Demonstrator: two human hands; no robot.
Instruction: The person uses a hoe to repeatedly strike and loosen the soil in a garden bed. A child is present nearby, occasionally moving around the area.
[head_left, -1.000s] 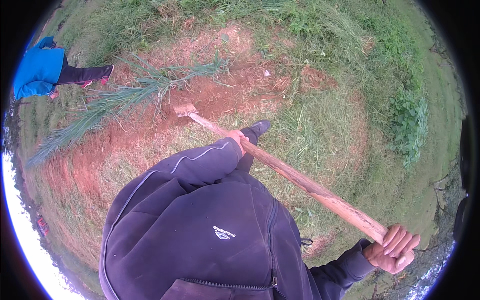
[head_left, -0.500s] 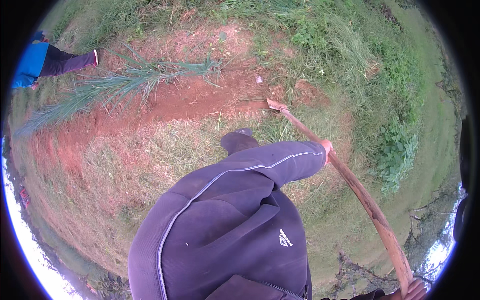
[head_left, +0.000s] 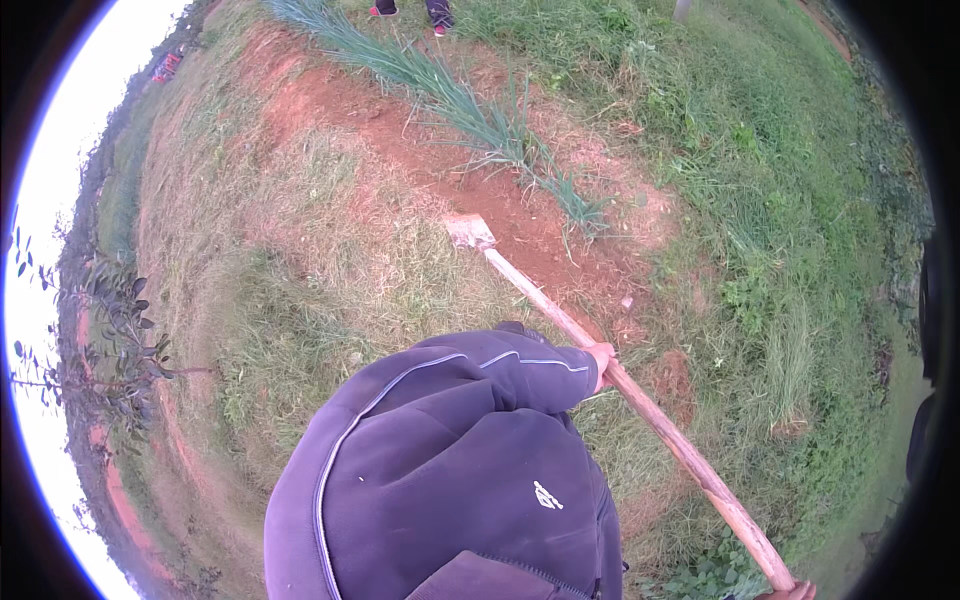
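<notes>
A hoe with a long pale wooden handle (head_left: 680,450) slants from the lower right up toward the middle of the view. My left hand (head_left: 600,366), at the end of a dark sleeve, is closed around the handle partway along it. At the lower right rim my right hand (head_left: 796,592) grips the handle's butt end, mostly cut off by the picture's edge. The soil-smeared hoe blade (head_left: 470,232) is over the border between dry grass and a strip of bare reddish soil (head_left: 510,225). Whether the blade touches the ground I cannot tell.
A row of long-leaved green plants (head_left: 470,115) runs beside the bare soil, close to the blade. Another person's legs (head_left: 438,14) stand beyond the row. Dense green grass (head_left: 780,200) covers the right side; a leafy branch (head_left: 130,345) is at the left.
My view has turned, so the plant row now lies nearer the middle. The hoe blade has moved leftward, off the reddish soil near the row's end. Both hands have kept hold of the handle.
</notes>
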